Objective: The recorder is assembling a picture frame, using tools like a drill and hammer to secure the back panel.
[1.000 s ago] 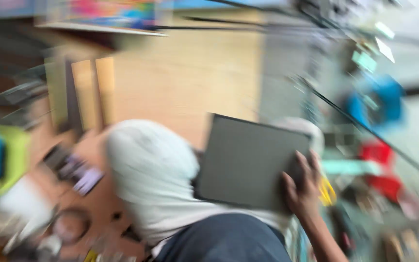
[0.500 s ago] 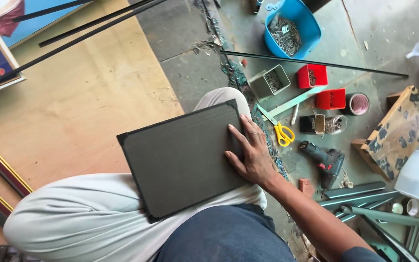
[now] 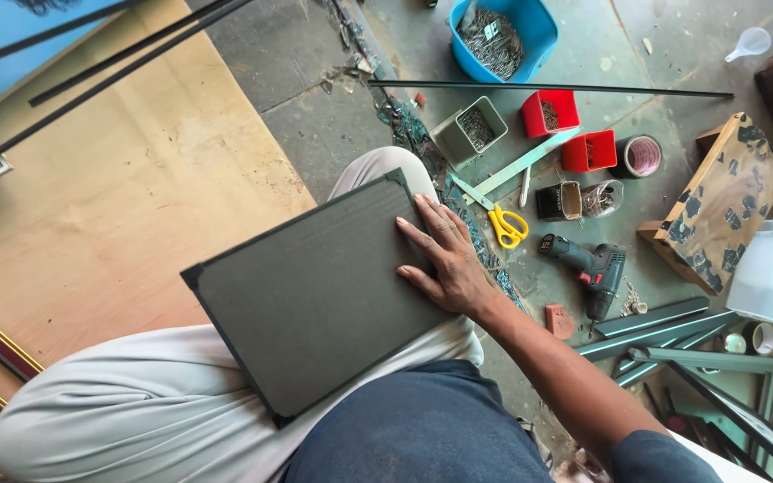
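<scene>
Head view looks down on a wide plywood sheet (image 3: 127, 197) on the left and a grey floor (image 3: 315, 54) on the right. On the person's lap, near the middle, lies a dark framed panel (image 3: 315, 295), back side up and turned a little at an angle, resting on the light trousers (image 3: 118, 411). The right hand (image 3: 445, 259) lies flat on the panel's right edge, fingers spread and not closed around anything; it presses the panel down to keep it steady. The left hand is not in view. I judge the step is steadying the panel on the knee. The next move probably needs a tool from the floor on the right: the cordless drill (image 3: 588, 268) lies near, the yellow scissors (image 3: 503, 224) just beside the knee, the blue tub of nails (image 3: 503, 36) farther away.
</scene>
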